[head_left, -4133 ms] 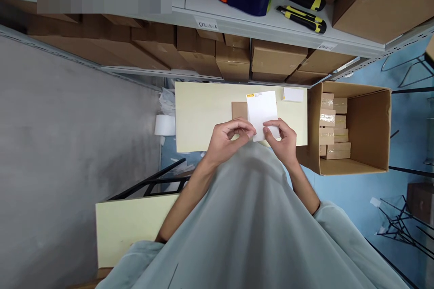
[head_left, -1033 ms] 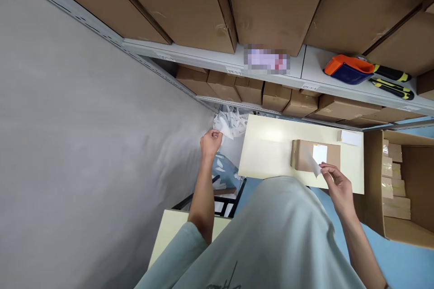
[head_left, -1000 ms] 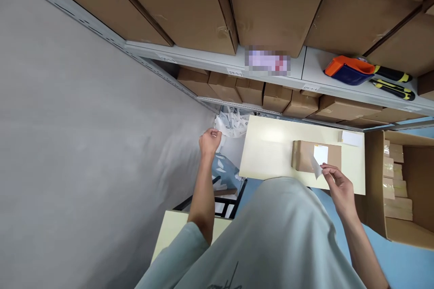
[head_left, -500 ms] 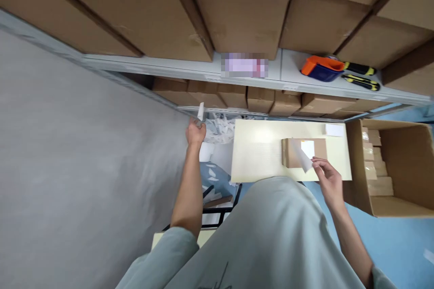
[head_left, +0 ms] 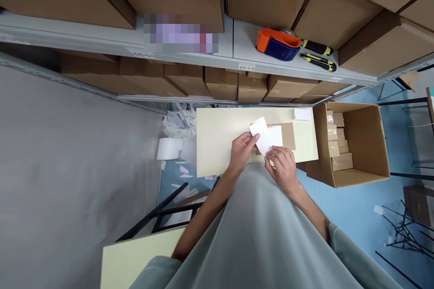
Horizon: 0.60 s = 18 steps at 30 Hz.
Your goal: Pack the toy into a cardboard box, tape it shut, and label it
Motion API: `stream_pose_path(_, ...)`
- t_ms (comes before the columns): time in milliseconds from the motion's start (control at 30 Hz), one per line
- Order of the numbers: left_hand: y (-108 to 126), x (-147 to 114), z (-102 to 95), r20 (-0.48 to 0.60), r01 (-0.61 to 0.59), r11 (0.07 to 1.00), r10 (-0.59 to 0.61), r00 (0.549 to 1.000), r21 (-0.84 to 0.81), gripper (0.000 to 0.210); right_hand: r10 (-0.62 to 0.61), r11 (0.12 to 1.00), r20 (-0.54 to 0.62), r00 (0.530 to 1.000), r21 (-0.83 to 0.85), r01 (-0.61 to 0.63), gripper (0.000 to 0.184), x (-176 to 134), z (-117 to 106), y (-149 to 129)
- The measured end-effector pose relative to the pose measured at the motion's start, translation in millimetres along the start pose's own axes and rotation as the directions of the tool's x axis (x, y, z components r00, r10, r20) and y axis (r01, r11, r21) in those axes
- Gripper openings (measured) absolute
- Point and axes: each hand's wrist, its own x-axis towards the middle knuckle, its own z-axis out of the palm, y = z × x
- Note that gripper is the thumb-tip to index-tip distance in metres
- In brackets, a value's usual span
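Over the small table (head_left: pixel 213 144), my left hand (head_left: pixel 241 150) pinches a white label (head_left: pixel 259 132) with a yellow mark at its upper corner. My right hand (head_left: pixel 281 162) is closed with its fingertips at the label's lower right corner. Partly hidden under the label and my hands lies a brown cardboard box (head_left: pixel 289 134). A white label (head_left: pixel 277 133) shows on top of that box. At the table's back right sits a small stack of white labels (head_left: pixel 301 114).
An open carton (head_left: pixel 359 144) holding several small boxes stands right of the table. Crumpled white paper scraps (head_left: pixel 179 119) and a white roll (head_left: pixel 169 149) are at left. On the shelf (head_left: pixel 244 43) lie a tape dispenser (head_left: pixel 278 45) and utility knives (head_left: pixel 318 59) before large cartons.
My left hand has moved right, from near the scraps with a white paper piece, to the label above the box. My right hand has brought the label left. The camera view has shifted right.
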Motion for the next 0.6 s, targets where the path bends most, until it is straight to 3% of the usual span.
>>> stream_pose_path(167,-8.2,6.3,14.5,-0.084,-0.029,0.998,0.034,0.996,0.059,0.058,0.007,0.983,0.176,0.984,0.182,-0.039,0.01,-7.5,-16.0,26.0)
stream_pose_path(267,-14.1,5.4,27.4,-0.079,-0.055,0.992,0.065,0.995,0.117,0.06,0.165,0.956,0.043,0.985,0.239,-0.17,0.016,-1.8,-32.6,46.3)
stream_pose_path(333,-18.3,3.7,37.2,-0.044,-0.057,0.986,0.065,0.997,0.159,0.06,0.328,0.908,-0.028,0.944,0.286,-0.307,0.026,5.0,-41.3,63.3)
stream_pose_path(400,-23.5,2.4,47.3,-0.003,-0.061,0.978,0.063,0.998,0.197,0.059,0.435,0.828,0.027,0.9,0.382,-0.412,0.035,12.1,-46.6,81.6)
stream_pose_path(467,-30.0,1.9,57.2,0.032,-0.068,0.969,0.062,0.998,0.237,0.058,0.463,0.748,0.134,0.876,0.471,-0.468,0.032,17.3,-49.2,99.2)
stream_pose_path(600,-45.1,4.0,75.1,0.029,-0.054,0.943,0.047,0.998,0.328,0.058,0.449,0.702,0.191,0.873,0.529,-0.477,0.03,19.4,-54.1,125.7)
